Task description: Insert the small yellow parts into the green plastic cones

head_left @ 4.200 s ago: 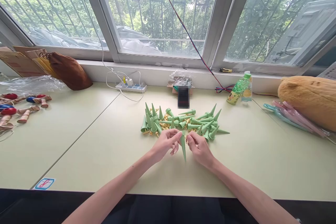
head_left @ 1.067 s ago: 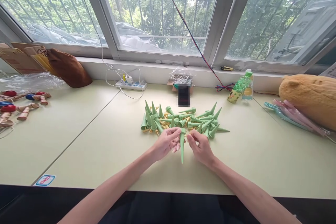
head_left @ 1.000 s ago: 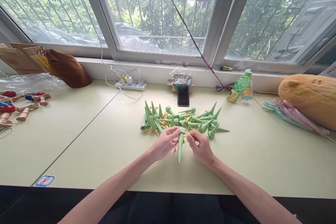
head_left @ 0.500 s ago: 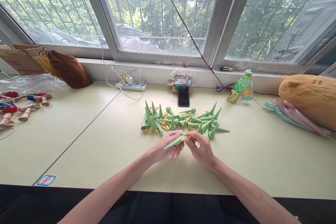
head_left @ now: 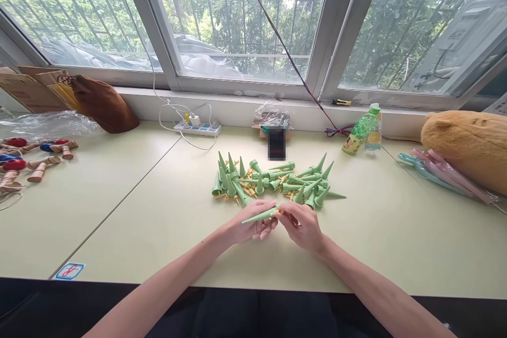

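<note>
Two hands meet over the table [head_left: 130,232] in the head view, both busy with one green cone [head_left: 259,216]. The left hand [head_left: 249,229] grasps it near the wide end, thumb above and the other fingers curled beneath. The right hand [head_left: 303,227] pinches a small yellow piece [head_left: 275,213] at that same end; its fingers hide most of the piece, so I cannot tell whether it is seated in the cone or only touching it.

What has changed is the cone's pose: a second ago its tip hung down toward the near edge, and now it lies almost level, tip pointing left. To my judgement, the turn presents the wide end to the right fingers for close fitting work.

Just beyond the hands lies a pile of green cones [head_left: 259,185], some upright, some on their sides, with loose yellow pieces [head_left: 249,190] among them. It leaves little room on the far side, while the near side is unobstructed.

Well apart from the work are wooden toys [head_left: 37,171] at the left, a power strip [head_left: 204,129] by the window, a green bottle [head_left: 361,131] and a plush toy [head_left: 467,145] at the right.
</note>
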